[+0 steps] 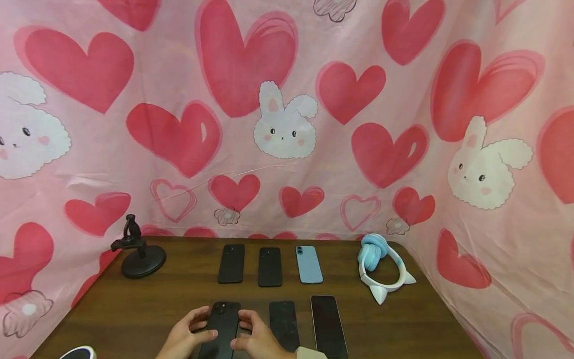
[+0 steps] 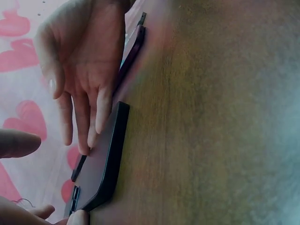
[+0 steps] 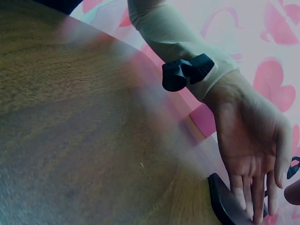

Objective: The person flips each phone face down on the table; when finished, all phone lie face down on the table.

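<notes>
A black smartphone lies back up on the table, its camera bump at the far end. My left hand is at its left edge, with the thumb over the back. On the opposite side, my right hand has its fingertips right at the edge. The left wrist view shows the right hand with fingers extended beside the phone. In the right wrist view the left hand has long, loose fingers over the phone, thumb apart.
Two dark phones lie to the right. Behind are two black phones and a light blue phone. A black stand is back left, cat-ear headphones back right. A round white-rimmed object shows front left.
</notes>
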Demonstrator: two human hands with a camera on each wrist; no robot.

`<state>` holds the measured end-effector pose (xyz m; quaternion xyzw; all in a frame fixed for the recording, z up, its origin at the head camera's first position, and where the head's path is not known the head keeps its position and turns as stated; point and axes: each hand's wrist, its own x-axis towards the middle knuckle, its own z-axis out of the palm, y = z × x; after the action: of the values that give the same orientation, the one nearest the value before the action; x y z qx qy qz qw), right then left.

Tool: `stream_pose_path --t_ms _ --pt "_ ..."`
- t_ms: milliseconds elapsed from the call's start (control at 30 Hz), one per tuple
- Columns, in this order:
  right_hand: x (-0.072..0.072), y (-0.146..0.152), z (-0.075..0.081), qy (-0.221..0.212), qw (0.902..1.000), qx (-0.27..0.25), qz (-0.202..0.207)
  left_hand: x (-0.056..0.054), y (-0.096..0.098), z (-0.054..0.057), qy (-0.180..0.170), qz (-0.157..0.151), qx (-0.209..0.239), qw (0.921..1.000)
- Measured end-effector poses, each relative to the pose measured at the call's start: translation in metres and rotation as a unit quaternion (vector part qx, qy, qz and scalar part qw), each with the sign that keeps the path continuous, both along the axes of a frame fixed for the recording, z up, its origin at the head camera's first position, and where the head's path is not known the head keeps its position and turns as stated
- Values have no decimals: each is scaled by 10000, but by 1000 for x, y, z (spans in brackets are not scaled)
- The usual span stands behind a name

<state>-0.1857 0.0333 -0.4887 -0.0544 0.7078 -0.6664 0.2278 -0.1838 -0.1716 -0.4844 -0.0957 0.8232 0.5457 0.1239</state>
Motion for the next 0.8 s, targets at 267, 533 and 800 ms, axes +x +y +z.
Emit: stream_pose_path --t_ms 267,533,800 --pt "-3 -5 1 -10 9998 34 175 -3 -3 2 23 54 -26 10000" --pt "-5 -5 1 72 9995 -68 289 -3 -5 4 52 52 -116 9999" --pt "-8 18 24 1092 9916 -436 535 3 10 34 1454 -15 -28 9894"
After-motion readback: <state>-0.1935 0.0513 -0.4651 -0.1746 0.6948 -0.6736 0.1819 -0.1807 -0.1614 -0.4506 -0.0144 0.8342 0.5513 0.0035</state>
